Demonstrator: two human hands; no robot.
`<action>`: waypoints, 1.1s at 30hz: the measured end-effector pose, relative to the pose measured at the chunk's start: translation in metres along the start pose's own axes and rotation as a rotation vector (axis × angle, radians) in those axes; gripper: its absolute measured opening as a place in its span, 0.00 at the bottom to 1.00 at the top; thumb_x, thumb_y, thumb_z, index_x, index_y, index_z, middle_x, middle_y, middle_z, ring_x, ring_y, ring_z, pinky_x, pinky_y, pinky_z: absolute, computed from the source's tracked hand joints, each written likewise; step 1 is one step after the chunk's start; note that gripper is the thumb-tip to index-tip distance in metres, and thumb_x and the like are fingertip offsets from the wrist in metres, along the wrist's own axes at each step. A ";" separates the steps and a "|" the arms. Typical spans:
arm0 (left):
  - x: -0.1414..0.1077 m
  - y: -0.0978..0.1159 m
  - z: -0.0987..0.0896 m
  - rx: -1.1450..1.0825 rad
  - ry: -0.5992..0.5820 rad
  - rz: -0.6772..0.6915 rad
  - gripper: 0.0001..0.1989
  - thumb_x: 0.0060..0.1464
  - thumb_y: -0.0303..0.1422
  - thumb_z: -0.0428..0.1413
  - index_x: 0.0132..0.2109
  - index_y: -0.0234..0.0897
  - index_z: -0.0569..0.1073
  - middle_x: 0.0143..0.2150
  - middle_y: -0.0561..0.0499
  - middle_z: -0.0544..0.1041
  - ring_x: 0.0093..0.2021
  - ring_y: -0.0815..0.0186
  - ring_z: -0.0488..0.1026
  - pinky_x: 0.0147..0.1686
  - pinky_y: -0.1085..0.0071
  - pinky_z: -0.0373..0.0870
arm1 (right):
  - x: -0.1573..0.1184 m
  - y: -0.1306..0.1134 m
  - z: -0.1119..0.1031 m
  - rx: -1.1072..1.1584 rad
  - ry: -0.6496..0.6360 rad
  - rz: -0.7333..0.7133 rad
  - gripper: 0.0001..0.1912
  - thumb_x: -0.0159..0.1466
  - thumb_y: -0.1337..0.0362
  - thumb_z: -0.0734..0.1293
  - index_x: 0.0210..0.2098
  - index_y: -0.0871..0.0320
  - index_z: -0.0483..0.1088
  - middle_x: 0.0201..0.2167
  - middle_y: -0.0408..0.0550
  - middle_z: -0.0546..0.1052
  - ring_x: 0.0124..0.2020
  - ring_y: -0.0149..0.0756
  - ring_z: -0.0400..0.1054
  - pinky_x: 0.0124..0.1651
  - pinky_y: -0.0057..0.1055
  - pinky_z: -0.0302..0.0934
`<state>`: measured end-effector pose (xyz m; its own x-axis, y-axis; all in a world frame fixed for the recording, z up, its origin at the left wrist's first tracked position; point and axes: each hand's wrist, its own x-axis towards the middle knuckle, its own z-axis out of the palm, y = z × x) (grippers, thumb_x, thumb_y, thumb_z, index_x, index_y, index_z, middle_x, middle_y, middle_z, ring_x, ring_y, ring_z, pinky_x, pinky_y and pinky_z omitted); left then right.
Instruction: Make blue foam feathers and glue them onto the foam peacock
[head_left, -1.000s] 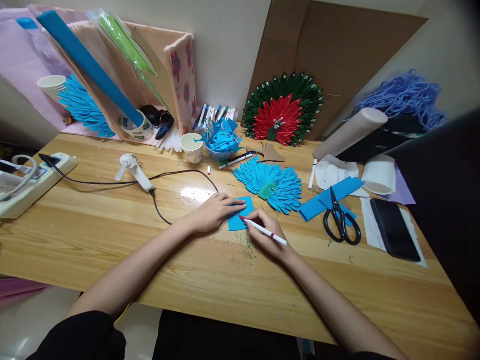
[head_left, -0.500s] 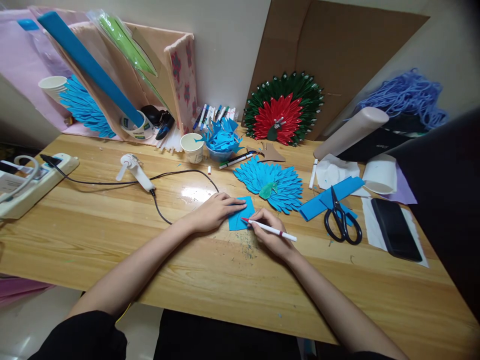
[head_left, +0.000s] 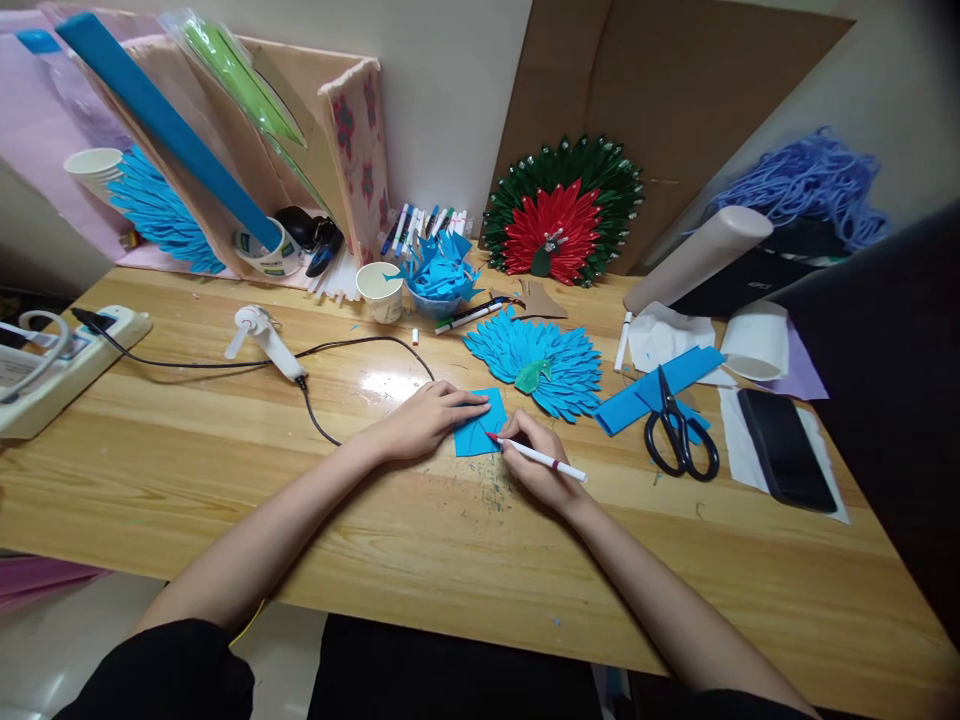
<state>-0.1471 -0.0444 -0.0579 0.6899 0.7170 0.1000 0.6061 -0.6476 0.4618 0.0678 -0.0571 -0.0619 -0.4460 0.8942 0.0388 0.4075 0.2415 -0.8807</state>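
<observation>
A small blue paper piece (head_left: pixel 471 440) with dark curved lines lies on the wooden table. My left hand (head_left: pixel 424 420) rests flat at its left, with extended fingertips on its upper part; nothing is gripped. My right hand (head_left: pixel 541 462) is closed around a white marker (head_left: pixel 544 459), whose red tip is at the paper's right part. Behind them lies a blue layered-petal fan (head_left: pixel 551 360) with a green piece on it. Black-handled scissors (head_left: pixel 679 435) rest on folded blue strips (head_left: pixel 652 390) to the right.
A hot glue gun (head_left: pixel 266 342) with a black cable lies left, near a power strip (head_left: pixel 79 370). Behind are a paper cup (head_left: pixel 379 293), a bowl of blue scraps (head_left: pixel 439 285) and a red-green fan (head_left: pixel 562 215). A phone (head_left: pixel 786 450) lies right.
The marker tip has shifted slightly right and up over the blue paper, and more of a curved line shows there. My left hand stays on the paper. The view has shifted slightly.
</observation>
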 end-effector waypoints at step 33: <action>0.000 0.000 -0.002 -0.150 0.037 -0.047 0.19 0.61 0.32 0.39 0.58 0.43 0.60 0.57 0.50 0.65 0.49 0.63 0.61 0.47 0.63 0.57 | 0.006 -0.019 0.020 -0.094 -0.003 -0.038 0.02 0.58 0.66 0.60 0.29 0.57 0.64 0.26 0.43 0.69 0.28 0.32 0.62 0.32 0.28 0.55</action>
<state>-0.1476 -0.0437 -0.0562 0.6455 0.7563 0.1064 0.5694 -0.5693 0.5930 0.0411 -0.0641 -0.0545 -0.4646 0.8828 0.0696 0.4633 0.3094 -0.8304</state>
